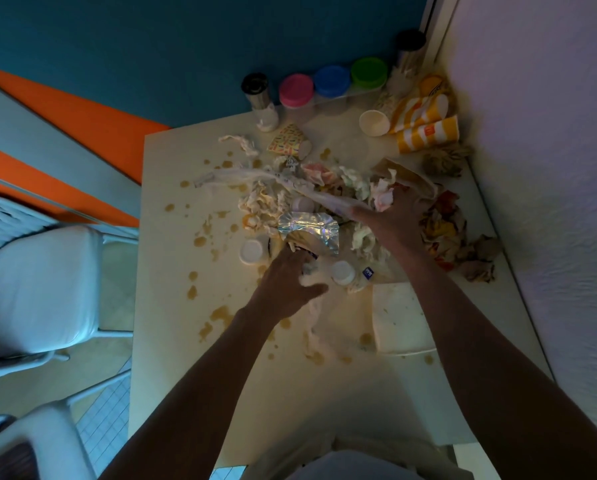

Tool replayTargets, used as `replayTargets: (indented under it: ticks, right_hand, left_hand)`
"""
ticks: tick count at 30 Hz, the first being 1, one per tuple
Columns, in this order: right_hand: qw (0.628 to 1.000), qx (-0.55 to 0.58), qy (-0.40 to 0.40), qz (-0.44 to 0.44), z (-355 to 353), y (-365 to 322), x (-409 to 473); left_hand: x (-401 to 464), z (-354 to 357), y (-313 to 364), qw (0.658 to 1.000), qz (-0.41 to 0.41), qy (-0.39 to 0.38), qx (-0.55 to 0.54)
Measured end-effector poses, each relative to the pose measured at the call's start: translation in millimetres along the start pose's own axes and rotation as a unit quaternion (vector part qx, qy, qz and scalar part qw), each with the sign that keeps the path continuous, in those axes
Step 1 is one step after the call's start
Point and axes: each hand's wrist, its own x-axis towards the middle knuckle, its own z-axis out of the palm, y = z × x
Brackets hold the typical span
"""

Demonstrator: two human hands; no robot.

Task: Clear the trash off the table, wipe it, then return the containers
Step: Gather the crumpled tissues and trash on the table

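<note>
Both forearms reached out from the near edge over the counter [158, 237]. The left hand [286, 282] had its fingers curled down into white crumpled paper beside a shiny foil wrapper [307, 230]; what exactly the grip closed on could not be told. The right hand [390, 220] pinched the edge of a thin plastic bag [255, 178], which lay stretched across the heap of trash [324, 188] in the middle of the counter.

The task seemed to be at its beginning: trash was everywhere, brown spills [220, 313] were not wiped, and the containers [328, 84] stood in a row at the far edge. Six containers could be counted: two with black lids, one pink, one blue, one green, one dark at the corner. Striped paper cups [428, 133] lay near the wall, at least three.
</note>
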Motion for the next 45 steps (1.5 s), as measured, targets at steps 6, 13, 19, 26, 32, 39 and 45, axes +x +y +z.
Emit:
replayTargets:
  ticks: [6,13,19,26,32,39,45]
  right_hand:
    - [0.991,-0.129,-0.032,-0.019,0,12,1]
    - [0.998,-0.054,0.019,0.01,-6,11,-4]
    - [0.998,-0.006,-0.039,0.055,-5,7,-4]
    - [0.996,-0.091,-0.013,0.007,-6,8,-4]
    - [1.0,-0.008,0.015,0.024,-1,3,-2]
    - [0.989,-0.115,-0.089,0.001,3,22,5]
    - [0.965,-0.246,-0.086,-0.025,17,29,3]
  left_hand:
    - [-4,9,-1,0.998,0.03,0.001,0.051]
    - [-6,9,-4,0.998,0.013,0.058,0.021]
    - [-9,14,1,1.0,-0.009,0.029,0.001]
    - [-6,16,1,0.998,-0.013,0.05,0.039]
    - [2,7,-5,0.996,-0.035,0.082,-0.001]
    - [13,4,8,0.995,-0.031,0.068,-0.061]
    - [18,8,14,0.994,0.024,0.092,-0.053]
